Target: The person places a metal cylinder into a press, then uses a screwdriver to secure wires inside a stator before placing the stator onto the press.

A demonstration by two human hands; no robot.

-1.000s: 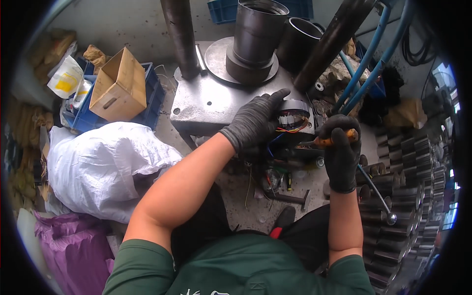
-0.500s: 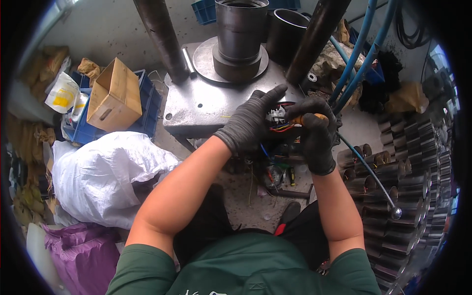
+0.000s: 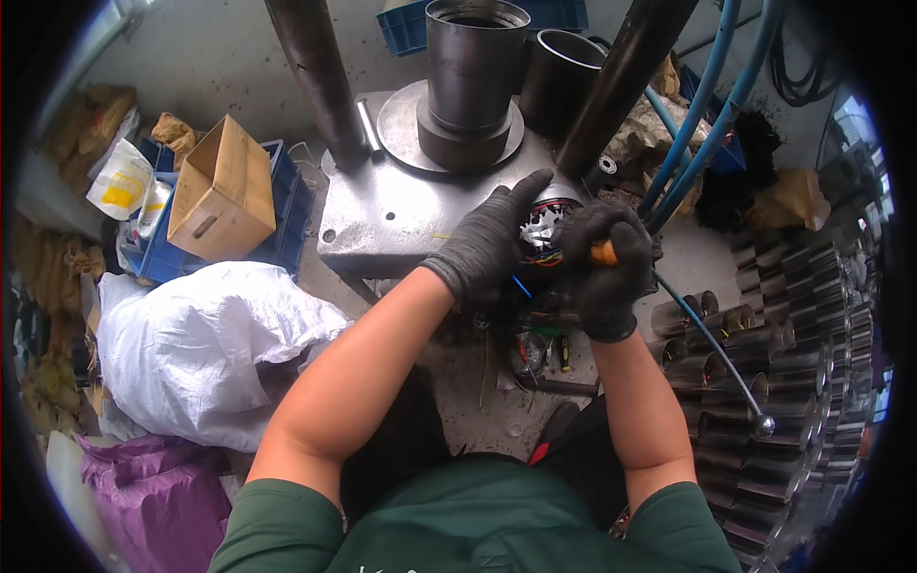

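Note:
In dark gloves, both my hands work at the front right of the metal press table (image 3: 363, 215). My left hand (image 3: 482, 239) grips a motor stator (image 3: 542, 232) from its left side, the index finger or thumb stretched along its far rim. The stator has a round end with pale metal and dark slots, and red, yellow and blue wires come out at its near side. My right hand (image 3: 616, 282) is closed round a screwdriver (image 3: 604, 253) with an orange handle, against the stator's right side. The glove hides the screwdriver's blade.
A steel cylinder (image 3: 468, 86) stands on a round plate between two posts. Rows of metal tubes (image 3: 755, 382) fill the right side; a ball-ended lever (image 3: 721, 353) reaches before them. On the left are a cardboard box (image 3: 224, 191) and a white sack (image 3: 201, 353). Blue hoses (image 3: 712, 105) hang right.
My right hand has turned and closed into a fist round the screwdriver, moving slightly left and hiding more of the handle. More of the stator's round end shows. My left hand has barely moved.

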